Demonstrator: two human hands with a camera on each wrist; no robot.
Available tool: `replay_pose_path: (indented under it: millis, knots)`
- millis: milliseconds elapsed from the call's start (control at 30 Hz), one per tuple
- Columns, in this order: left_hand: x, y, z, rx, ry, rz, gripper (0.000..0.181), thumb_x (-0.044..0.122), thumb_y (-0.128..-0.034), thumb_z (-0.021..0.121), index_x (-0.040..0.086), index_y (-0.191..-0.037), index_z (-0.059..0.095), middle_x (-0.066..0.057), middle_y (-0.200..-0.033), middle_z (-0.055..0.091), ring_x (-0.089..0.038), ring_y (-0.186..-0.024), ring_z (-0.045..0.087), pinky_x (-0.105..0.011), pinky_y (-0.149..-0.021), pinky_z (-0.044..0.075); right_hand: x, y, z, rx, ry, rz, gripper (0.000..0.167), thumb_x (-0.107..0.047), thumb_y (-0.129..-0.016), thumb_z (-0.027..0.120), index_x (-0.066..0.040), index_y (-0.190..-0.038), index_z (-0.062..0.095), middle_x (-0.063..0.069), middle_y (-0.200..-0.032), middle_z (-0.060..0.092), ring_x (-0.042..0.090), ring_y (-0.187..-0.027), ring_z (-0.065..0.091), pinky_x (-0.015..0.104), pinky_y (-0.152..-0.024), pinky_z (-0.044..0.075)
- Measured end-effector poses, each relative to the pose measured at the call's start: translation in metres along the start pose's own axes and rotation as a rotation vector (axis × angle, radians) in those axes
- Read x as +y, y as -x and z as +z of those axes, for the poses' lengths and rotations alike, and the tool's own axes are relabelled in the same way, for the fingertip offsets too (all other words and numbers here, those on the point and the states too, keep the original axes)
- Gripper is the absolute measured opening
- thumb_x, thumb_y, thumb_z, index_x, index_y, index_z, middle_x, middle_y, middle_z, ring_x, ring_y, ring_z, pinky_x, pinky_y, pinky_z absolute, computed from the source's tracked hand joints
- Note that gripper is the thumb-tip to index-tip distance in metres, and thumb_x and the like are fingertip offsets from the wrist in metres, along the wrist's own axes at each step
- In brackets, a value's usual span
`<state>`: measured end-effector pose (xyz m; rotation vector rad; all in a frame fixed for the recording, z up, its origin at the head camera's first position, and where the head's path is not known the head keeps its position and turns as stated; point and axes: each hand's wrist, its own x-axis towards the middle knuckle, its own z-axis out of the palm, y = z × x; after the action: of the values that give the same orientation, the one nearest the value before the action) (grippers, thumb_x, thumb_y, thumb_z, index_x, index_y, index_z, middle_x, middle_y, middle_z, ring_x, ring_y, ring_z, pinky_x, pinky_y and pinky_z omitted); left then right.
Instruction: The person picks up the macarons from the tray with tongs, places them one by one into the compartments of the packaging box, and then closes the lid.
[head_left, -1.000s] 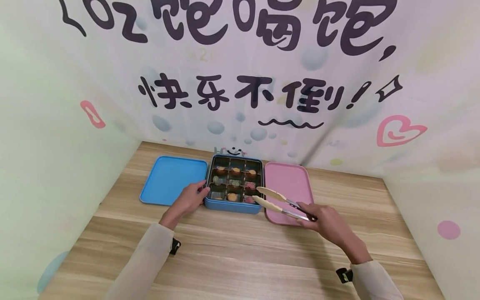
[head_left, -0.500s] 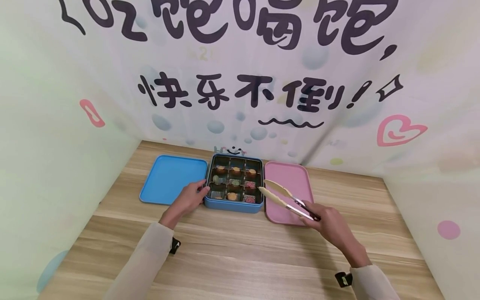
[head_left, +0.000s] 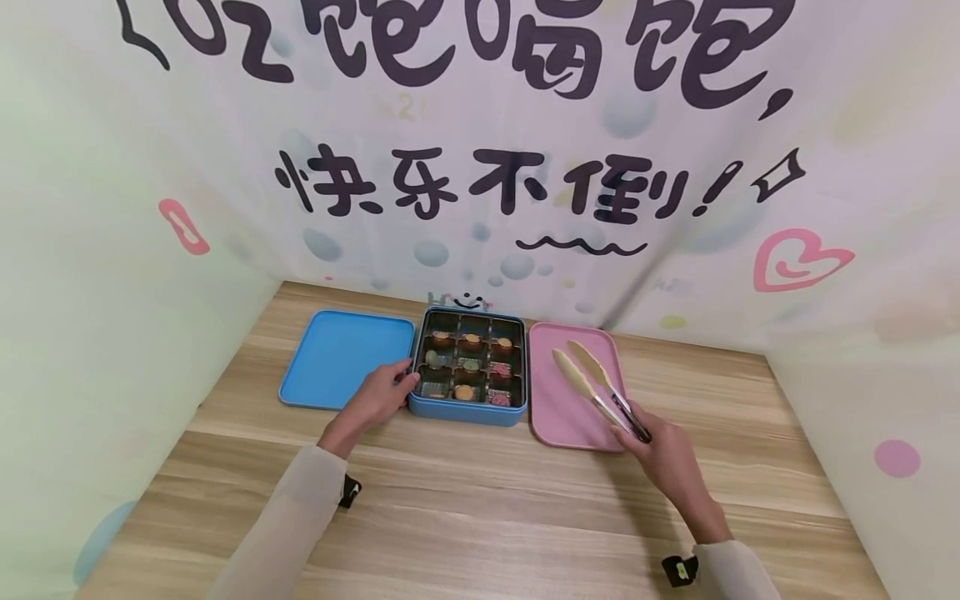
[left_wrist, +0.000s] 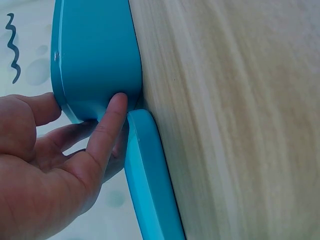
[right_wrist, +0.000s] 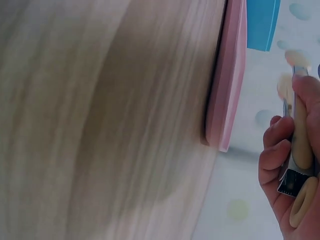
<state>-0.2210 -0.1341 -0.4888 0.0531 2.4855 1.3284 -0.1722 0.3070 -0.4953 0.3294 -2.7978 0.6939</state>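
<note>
My left hand [head_left: 373, 398] touches the front left corner of a blue box [head_left: 465, 410] with its fingers. In the left wrist view one fingertip lies on the box's side and another at its rim. The box has a dark divider with compartments, most holding small round sweets or biscuits [head_left: 464, 392] in orange, green and red. My right hand [head_left: 663, 454] grips tongs [head_left: 573, 375] with pale tips, which hang spread over the pink tray [head_left: 551, 425]. Nothing shows between the tips. The tongs' hinge end [right_wrist: 295, 181] lies in my palm in the right wrist view.
A blue lid or tray [head_left: 348, 358] lies flat left of the box, close to my left hand. The pink tray stands against the box's right side. Behind them rises a printed fabric wall [head_left: 480, 275]; the wooden table [head_left: 495, 517] extends in front.
My right hand has swung the tongs away from the box to the right, and their tips have turned upward over the pink tray. The left hand and box have stayed in place.
</note>
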Motion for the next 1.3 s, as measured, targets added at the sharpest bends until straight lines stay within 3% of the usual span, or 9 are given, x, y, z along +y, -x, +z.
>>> replay_pose_path:
  millis: [133,267,400,567,867,1000,1300]
  knots:
    - [0.000,0.000,0.000,0.002,-0.002,-0.003,0.057,0.026,-0.1080,0.042,0.000,-0.156,0.026,-0.014,-0.105,0.055,-0.031,-0.096,0.068,-0.032,-0.069,0.049,0.004,0.000,-0.001,0.049,-0.004,0.088,0.048,-0.021,-0.090,0.075,0.003,-0.129,0.063,0.011,-0.069,0.059,0.017,-0.056,0.043,0.027,-0.049,0.034]
    - [0.001,0.002,0.000,0.001,-0.003,-0.007,0.057,0.025,-0.1080,0.043,0.000,-0.156,0.027,-0.016,-0.109,0.056,-0.032,-0.099,0.068,-0.033,-0.072,0.051,0.007,0.000,-0.002,0.124,0.009,0.148,0.023,-0.021,-0.090,0.074,-0.003,-0.099,0.064,-0.001,-0.057,0.038,0.011,-0.048,0.033,0.027,-0.044,0.027]
    - [0.000,0.002,0.000,-0.004,-0.001,-0.017,0.057,0.026,-0.1082,0.042,0.000,-0.156,0.026,-0.016,-0.111,0.056,-0.033,-0.101,0.068,-0.033,-0.072,0.051,0.012,0.000,-0.003,0.161,0.015,0.240,0.030,-0.024,-0.092,0.072,-0.006,-0.082,0.050,0.000,-0.056,0.041,0.011,-0.046,0.032,0.027,-0.043,0.026]
    - [-0.001,0.001,0.001,-0.004,0.002,-0.027,0.057,0.027,-0.1082,0.042,0.002,-0.156,0.026,-0.017,-0.116,0.056,-0.031,-0.101,0.068,-0.032,-0.072,0.050,0.021,0.001,-0.003,0.160,0.019,0.380,0.037,-0.031,-0.094,0.070,-0.006,-0.081,0.046,0.003,-0.058,0.044,0.017,-0.049,0.037,0.030,-0.045,0.029]
    - [-0.001,0.001,0.000,-0.013,0.011,-0.027,0.058,0.028,-0.1084,0.041,0.003,-0.157,0.024,-0.016,-0.115,0.055,-0.033,-0.105,0.067,-0.033,-0.073,0.051,0.032,0.003,-0.007,0.155,0.011,0.551,0.045,-0.041,-0.092,0.069,-0.003,-0.081,0.048,0.011,-0.065,0.054,0.023,-0.056,0.047,0.032,-0.049,0.035]
    - [0.000,0.001,0.000,-0.013,0.018,-0.029,0.058,0.029,-0.1085,0.041,0.003,-0.157,0.024,-0.018,-0.122,0.054,-0.036,-0.109,0.066,-0.036,-0.079,0.053,0.036,0.003,-0.009,0.151,0.013,0.602,0.047,-0.042,-0.091,0.070,0.000,-0.081,0.051,0.016,-0.069,0.058,0.028,-0.059,0.052,0.033,-0.050,0.037]
    - [-0.001,0.001,0.000,-0.017,0.004,-0.020,0.058,0.028,-0.1084,0.041,0.002,-0.157,0.024,-0.017,-0.116,0.055,-0.033,-0.103,0.068,-0.033,-0.072,0.049,0.049,0.003,-0.012,0.079,0.037,0.656,0.057,-0.046,-0.089,0.070,0.009,-0.087,0.054,0.026,-0.075,0.060,0.033,-0.063,0.054,0.037,-0.051,0.039]
